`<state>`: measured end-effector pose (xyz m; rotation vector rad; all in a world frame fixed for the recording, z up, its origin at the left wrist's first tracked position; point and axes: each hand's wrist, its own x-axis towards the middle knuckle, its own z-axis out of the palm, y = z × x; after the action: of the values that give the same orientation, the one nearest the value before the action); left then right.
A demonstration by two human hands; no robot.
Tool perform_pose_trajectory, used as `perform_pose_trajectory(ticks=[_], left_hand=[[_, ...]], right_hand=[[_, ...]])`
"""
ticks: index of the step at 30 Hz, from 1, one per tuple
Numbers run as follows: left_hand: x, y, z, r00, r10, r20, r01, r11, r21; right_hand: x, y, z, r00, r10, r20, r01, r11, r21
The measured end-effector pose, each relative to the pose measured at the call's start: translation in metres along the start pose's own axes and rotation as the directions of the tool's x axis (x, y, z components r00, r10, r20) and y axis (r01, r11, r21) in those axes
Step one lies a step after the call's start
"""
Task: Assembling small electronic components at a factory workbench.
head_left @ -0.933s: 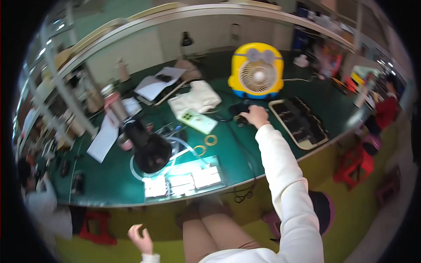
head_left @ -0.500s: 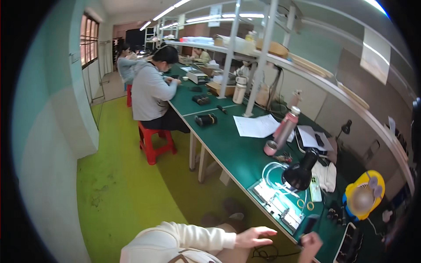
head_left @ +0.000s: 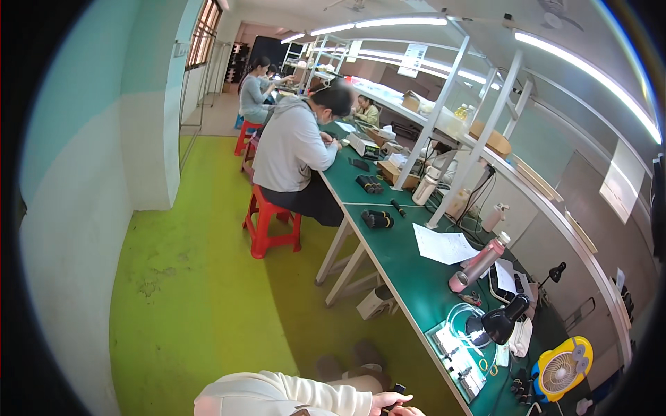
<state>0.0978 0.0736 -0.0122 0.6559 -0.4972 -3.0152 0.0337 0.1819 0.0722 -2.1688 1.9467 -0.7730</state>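
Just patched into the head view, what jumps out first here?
The long green workbench runs from lower right toward the back, with a person in a grey hoodie seated at it on a red stool. Near its close end stand a black desk lamp and a yellow fan. At the bottom edge, a hand in a cream sleeve grips a small dark object.

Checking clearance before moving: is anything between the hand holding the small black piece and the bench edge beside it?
Nothing visible: the left hand grips the small black piece, with only floor before the green bench.
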Motion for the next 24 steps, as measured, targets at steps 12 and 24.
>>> perform_pose_trajectory(ticks=[12, 24], left_hand=[[0.006, 0.008, -0.013, 0.954, -0.1, 0.282, 0.126, 0.989, -0.073], [-0.015, 0.076, -0.001, 0.943, 0.332, -0.025, -0.328, 0.911, -0.25]], right_hand=[[0.007, -0.007, -0.007, 0.988, -0.096, -0.119, 0.107, 0.99, 0.092], [-0.023, 0.029, -0.015, 1.0, -0.015, -0.027, 0.022, 0.957, 0.291]])
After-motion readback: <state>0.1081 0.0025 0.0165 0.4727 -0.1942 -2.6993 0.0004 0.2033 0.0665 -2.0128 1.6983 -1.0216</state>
